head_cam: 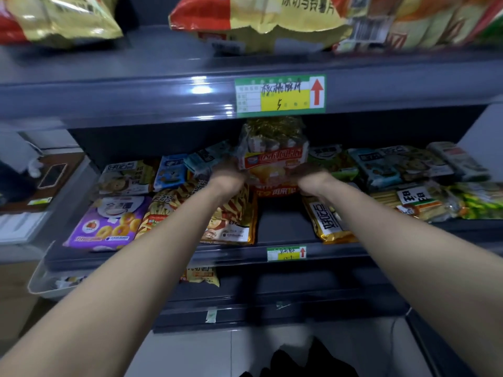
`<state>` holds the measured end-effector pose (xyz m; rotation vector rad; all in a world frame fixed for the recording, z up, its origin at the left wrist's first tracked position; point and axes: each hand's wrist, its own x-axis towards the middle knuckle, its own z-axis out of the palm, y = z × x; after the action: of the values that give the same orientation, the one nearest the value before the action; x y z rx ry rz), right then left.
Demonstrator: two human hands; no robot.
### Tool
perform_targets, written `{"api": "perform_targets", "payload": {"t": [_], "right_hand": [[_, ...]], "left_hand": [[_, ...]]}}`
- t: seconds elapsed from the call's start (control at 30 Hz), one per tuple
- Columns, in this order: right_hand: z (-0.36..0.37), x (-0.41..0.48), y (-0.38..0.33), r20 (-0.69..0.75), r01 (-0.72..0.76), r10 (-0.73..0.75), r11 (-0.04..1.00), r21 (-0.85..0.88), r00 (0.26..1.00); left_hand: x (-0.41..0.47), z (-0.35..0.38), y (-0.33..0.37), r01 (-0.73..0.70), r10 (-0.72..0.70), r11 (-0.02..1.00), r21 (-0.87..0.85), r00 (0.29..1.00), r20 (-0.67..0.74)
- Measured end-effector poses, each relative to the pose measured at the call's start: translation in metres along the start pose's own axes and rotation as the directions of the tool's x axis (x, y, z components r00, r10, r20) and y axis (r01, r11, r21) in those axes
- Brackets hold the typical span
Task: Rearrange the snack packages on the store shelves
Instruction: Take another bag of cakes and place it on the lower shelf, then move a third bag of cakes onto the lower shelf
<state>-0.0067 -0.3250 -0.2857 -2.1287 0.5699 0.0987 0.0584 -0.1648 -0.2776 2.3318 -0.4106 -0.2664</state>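
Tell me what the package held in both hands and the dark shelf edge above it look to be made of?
The red and orange snack package between the left hand and right hand looks like thin clear plastic film, crinkled and glossy, though blurred. The dark grey shelf edge seems painted metal behind a shiny clear plastic strip, judging by its bright glare spots.

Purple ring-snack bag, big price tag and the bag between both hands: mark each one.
purple ring-snack bag [109, 223], head view, front panel.
big price tag [280, 95], head view, yellow field.
red and orange bag [272, 161], head view, red label band.

Grey metal shelving [136, 96], pale tiled floor [204, 355]
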Motion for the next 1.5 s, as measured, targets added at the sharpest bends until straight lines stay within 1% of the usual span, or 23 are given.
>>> {"api": "perform_targets", "payload": {"t": [0.07,0.13,0.2,0.27,0.4,0.47,0.57,0.6,0.73,0.83,0.9,0.97,1.0,1.13,1.2,1.27,1.37,1.5], "right_hand": [[-0.007,-0.001,0.001,-0.038,-0.017,0.016,0.999,-0.027,0.999],[-0.012,0.001,0.0,-0.101,-0.007,0.007,1.0,0.009,0.995],[-0.014,0.005,-0.001,-0.124,0.002,0.002,0.999,0.036,0.992],[-0.014,0.009,0.0,-0.107,0.001,0.007,0.997,0.075,0.994],[-0.019,0.017,0.004,-0.099,-0.026,0.041,0.989,0.149,0.994],[-0.02,0.019,0.007,-0.079,-0.026,0.038,0.99,0.141,0.996],[-0.018,0.014,0.005,-0.064,0.01,-0.002,0.992,0.124,0.998],[-0.016,0.014,0.005,-0.068,0.024,-0.017,0.994,0.106,0.998],[-0.015,0.006,0.006,-0.058,0.088,-0.086,0.996,0.027,0.995],[-0.023,-0.011,0.011,-0.052,0.117,-0.113,0.99,0.08,0.992],[-0.034,-0.031,0.014,-0.059,0.138,-0.133,0.986,0.094,0.989],[-0.046,-0.051,0.017,-0.068,0.187,-0.183,0.981,0.043,0.981],[-0.053,-0.062,0.017,-0.072,0.215,-0.214,0.977,0.014,0.974],[-0.083,-0.11,0.011,-0.09,0.329,-0.341,0.936,-0.126,0.936],[-0.101,-0.137,0.005,-0.077,0.375,-0.401,0.898,-0.232,0.913],[-0.121,-0.163,-0.002,-0.077,0.411,-0.45,0.862,-0.296,0.89],[-0.154,-0.199,-0.018,-0.139,0.469,-0.536,0.816,-0.338,0.833],[-0.197,-0.226,-0.045,-0.29,0.517,-0.61,0.786,-0.338,0.738]], "left_hand": [[0.008,0.003,0.004,0.043,-0.043,0.999,-0.015,0.999,-0.005],[0.017,0.009,0.004,0.052,-0.05,0.996,-0.067,0.998,0.032],[0.022,0.014,0.003,0.048,-0.045,0.997,-0.062,0.998,0.053],[0.028,0.018,0.004,0.046,-0.042,0.996,-0.071,0.997,0.058],[0.028,0.022,0.015,0.034,-0.02,0.987,-0.157,0.996,0.091],[0.027,0.022,0.017,0.045,-0.022,0.978,-0.204,0.993,0.112],[0.025,0.019,0.018,0.034,-0.012,0.985,-0.169,0.991,0.13],[0.021,0.017,0.018,0.054,-0.029,0.985,-0.162,0.988,0.152],[0.019,0.018,0.012,0.058,-0.048,0.992,-0.116,0.995,0.083],[-0.001,0.019,0.024,0.03,-0.028,0.997,-0.074,0.999,0.039],[-0.025,0.02,0.042,0.033,-0.03,0.989,-0.141,0.999,0.024],[-0.047,0.023,0.055,0.035,-0.034,0.984,-0.175,0.999,0.007],[-0.059,0.024,0.061,0.026,-0.025,0.983,-0.179,1.0,0.004],[-0.11,0.021,0.097,-0.081,0.088,0.977,-0.198,0.996,0.023],[-0.133,0.017,0.117,-0.153,0.157,0.977,-0.15,0.988,0.014],[-0.156,0.009,0.139,-0.221,0.221,0.973,-0.071,0.975,-0.007],[-0.184,-0.005,0.178,-0.314,0.313,0.949,-0.036,0.949,-0.041],[-0.2,-0.034,0.225,-0.402,0.394,0.915,-0.036,0.909,-0.135]]}}
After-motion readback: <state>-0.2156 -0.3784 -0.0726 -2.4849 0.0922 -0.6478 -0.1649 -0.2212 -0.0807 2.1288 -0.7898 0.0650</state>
